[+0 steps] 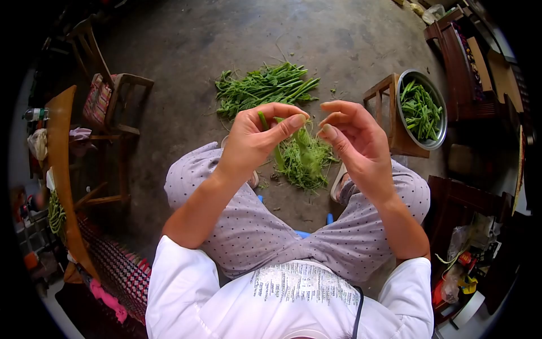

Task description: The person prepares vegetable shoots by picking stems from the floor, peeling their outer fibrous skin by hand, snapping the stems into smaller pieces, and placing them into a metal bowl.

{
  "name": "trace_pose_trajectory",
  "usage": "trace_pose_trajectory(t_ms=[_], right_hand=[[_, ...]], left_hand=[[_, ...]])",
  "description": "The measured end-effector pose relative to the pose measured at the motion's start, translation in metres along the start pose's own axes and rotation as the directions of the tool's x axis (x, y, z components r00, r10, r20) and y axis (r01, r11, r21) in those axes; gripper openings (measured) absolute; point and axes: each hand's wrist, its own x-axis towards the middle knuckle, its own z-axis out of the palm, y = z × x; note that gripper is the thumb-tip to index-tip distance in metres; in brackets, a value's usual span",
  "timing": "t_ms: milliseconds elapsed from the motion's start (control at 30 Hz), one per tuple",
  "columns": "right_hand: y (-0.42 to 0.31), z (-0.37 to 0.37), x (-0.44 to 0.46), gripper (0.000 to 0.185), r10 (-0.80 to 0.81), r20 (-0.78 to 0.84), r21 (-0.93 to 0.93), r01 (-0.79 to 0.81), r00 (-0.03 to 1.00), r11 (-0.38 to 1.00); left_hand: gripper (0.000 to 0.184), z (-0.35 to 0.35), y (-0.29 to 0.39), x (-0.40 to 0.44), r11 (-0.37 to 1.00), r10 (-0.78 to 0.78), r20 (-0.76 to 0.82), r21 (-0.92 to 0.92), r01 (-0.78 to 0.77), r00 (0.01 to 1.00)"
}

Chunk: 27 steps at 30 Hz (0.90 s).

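My left hand (261,134) pinches a green vegetable stem (278,156) between thumb and fingers; its leafy end, blurred, hangs below the fingertips. Close by on the right, my right hand (361,148) is raised with curled fingers and thumb apart, and I see nothing between them. Beneath both hands, a pile of thin, tangled green trimmings (307,172) lies on the floor between my feet. Farther forward is a heap of long green leafy stems (271,87). A metal basin (442,127) at the right holds cut green pieces (419,110).
The basin rests on a wooden stool (403,135). To the left are a wooden chair (132,82) and a wooden tabletop edge (70,186) with a plastic bottle (36,114). Dark wooden furniture (463,68) stands along the right. Blue seat parts (329,218) show between my legs.
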Motion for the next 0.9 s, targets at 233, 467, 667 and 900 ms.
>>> trace_pose_trajectory(t_ms=[233, 467, 667, 900], right_hand=[[0.004, -0.006, 0.004, 0.03, -0.045, 0.077, -0.296, 0.066, 0.996, 0.953], [0.011, -0.008, 0.006, 0.018, 0.039, 0.046, -0.172, -0.031, 0.998, 0.985], [0.006, -0.006, 0.008, 0.008, 0.043, -0.011, -0.041, -0.043, 0.999, 0.998], [-0.002, -0.005, 0.004, 0.013, -0.266, 0.121, -0.457, 0.291, 0.956, 0.84]], left_hand=[[0.02, 0.003, 0.006, -0.003, 1.0, 0.027, 0.077, -0.015, -0.026, 0.997], [0.029, 0.009, 0.013, -0.005, 0.998, 0.045, 0.13, -0.049, -0.039, 0.99], [0.025, 0.008, 0.0, -0.004, 0.999, 0.037, 0.138, 0.021, -0.041, 0.99], [0.016, 0.005, 0.012, -0.003, 0.995, -0.057, 0.064, -0.08, 0.062, 0.996]])
